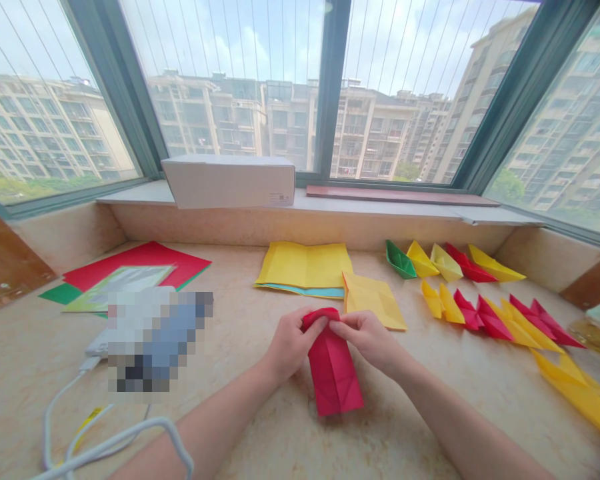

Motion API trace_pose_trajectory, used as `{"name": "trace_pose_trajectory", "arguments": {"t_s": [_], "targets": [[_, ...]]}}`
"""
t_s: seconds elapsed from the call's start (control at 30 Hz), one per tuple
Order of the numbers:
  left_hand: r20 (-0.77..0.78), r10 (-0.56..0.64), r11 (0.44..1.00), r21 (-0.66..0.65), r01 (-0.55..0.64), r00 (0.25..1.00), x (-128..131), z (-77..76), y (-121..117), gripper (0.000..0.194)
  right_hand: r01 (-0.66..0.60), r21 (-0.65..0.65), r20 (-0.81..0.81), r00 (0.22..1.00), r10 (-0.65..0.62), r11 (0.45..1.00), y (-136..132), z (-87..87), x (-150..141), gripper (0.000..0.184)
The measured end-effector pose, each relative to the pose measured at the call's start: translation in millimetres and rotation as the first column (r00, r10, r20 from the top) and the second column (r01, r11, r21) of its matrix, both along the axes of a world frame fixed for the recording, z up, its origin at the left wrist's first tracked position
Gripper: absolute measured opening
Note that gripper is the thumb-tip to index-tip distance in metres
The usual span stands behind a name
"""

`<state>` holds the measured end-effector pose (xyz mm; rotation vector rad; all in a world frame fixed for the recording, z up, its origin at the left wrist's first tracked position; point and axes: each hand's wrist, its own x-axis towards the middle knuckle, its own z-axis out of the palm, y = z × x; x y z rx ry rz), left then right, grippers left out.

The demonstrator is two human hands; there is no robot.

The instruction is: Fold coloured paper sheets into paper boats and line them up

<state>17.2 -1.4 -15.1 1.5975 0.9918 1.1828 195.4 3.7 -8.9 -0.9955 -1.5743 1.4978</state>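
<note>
A red sheet of folding paper, creased lengthwise into a narrow strip, is held up in front of me over the stone surface. My left hand pinches its upper left edge, thumb in front. At the upper right edge my right hand pinches it the same way, the two thumbs close together. The paper's top curls over toward me, and its lower end hangs free. Just beyond my right hand lies a folded orange-yellow paper. Behind it rests creased yellow paper with a blue sheet under it.
Folded paper boats and other red and yellow folded shapes stand in rows at the right. Red and green sheets lie at the left, near a blurred object and white cables. A white box sits on the sill.
</note>
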Motion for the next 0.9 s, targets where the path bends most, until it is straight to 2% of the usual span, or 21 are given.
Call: {"name": "trace_pose_trajectory", "arguments": {"t_s": [0.17,0.3,0.43,0.57,0.9], "targets": [[-0.017,-0.004,0.999,-0.037,0.004,1.000,-2.3,-2.5,3.3,0.027,0.092,0.114,-0.024,0.996,-0.090,0.989,0.5,2.4,0.5,0.044],[-0.030,-0.023,0.998,-0.056,0.022,0.999,-1.4,-5.9,3.0,0.027,0.122,0.114,0.005,0.992,-0.123,0.986,0.6,4.2,1.8,0.041],[-0.025,-0.026,0.998,-0.051,0.025,0.999,-1.2,-6.6,3.0,0.027,0.159,0.131,-0.044,0.987,-0.155,0.979,-2.0,3.5,-1.3,0.043],[-0.035,-0.009,0.999,-0.051,0.007,0.999,-1.8,-5.8,3.5,0.027,0.148,0.132,-0.107,0.985,-0.135,0.980,-4.2,2.5,-3.7,0.042],[-0.033,-0.001,0.999,-0.053,-0.001,0.999,-2.5,-2.9,2.2,0.029,0.202,0.144,-0.108,0.976,-0.187,0.969,1.2,-3.9,-3.4,0.045]]}}
